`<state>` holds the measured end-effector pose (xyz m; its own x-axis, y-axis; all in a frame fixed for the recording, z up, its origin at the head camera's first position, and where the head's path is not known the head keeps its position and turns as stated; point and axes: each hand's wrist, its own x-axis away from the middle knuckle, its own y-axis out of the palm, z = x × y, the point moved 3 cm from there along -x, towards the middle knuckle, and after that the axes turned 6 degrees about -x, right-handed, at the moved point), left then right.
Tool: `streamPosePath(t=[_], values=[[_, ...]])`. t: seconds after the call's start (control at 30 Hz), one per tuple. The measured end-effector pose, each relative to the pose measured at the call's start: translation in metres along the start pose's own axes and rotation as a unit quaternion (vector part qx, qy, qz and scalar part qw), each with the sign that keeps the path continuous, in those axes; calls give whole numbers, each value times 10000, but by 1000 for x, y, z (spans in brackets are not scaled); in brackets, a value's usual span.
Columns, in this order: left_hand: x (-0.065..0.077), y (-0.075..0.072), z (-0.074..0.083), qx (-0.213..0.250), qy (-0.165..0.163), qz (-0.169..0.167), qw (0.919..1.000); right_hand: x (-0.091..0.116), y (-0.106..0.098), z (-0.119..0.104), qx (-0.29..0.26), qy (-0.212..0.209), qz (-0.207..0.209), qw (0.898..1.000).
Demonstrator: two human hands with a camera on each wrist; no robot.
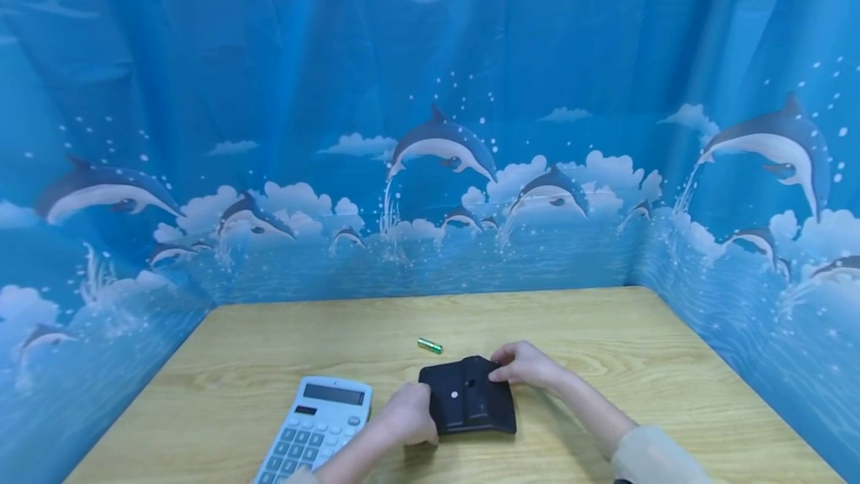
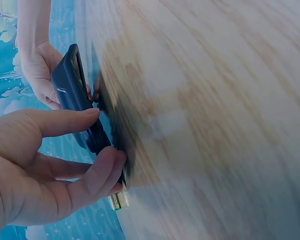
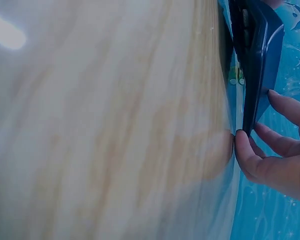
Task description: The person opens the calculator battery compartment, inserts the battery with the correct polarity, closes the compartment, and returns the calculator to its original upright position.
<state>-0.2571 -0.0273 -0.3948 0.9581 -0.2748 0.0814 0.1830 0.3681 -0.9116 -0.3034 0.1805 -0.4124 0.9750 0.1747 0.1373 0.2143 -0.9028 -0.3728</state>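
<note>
Between both hands is a black plastic device [image 1: 480,411], flat and roughly square, with a raised strip down its middle, a small hole and a white dot. My left hand [image 1: 411,413] grips its left edge, thumb on one face and fingers on the other in the left wrist view. At the upper right edge, my right hand [image 1: 531,366] pinches it between thumb and fingertips. The right wrist view shows the device [image 3: 264,55] side-on, tilted close over the tabletop. A green battery [image 1: 430,346] lies just beyond it.
A pale blue calculator [image 1: 310,432] lies left of my left hand, partly covered by the left forearm. The wooden table [image 1: 282,331] is bordered at the back and sides by a blue dolphin-print curtain [image 1: 322,170].
</note>
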Motion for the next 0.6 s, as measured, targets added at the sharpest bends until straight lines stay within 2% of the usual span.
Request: streamPosePath(t=[0.2, 0.4, 0.6], values=[[2, 0, -1, -197, 160, 24, 9997, -1, 1, 1, 181, 1, 40, 9998], [3, 0, -2, -605, 563, 155, 9965, -2, 1, 1, 530, -46, 141, 9985], [3, 0, 0, -980, 646, 157, 9930, -1, 0, -1, 995, -450, 107, 9940]])
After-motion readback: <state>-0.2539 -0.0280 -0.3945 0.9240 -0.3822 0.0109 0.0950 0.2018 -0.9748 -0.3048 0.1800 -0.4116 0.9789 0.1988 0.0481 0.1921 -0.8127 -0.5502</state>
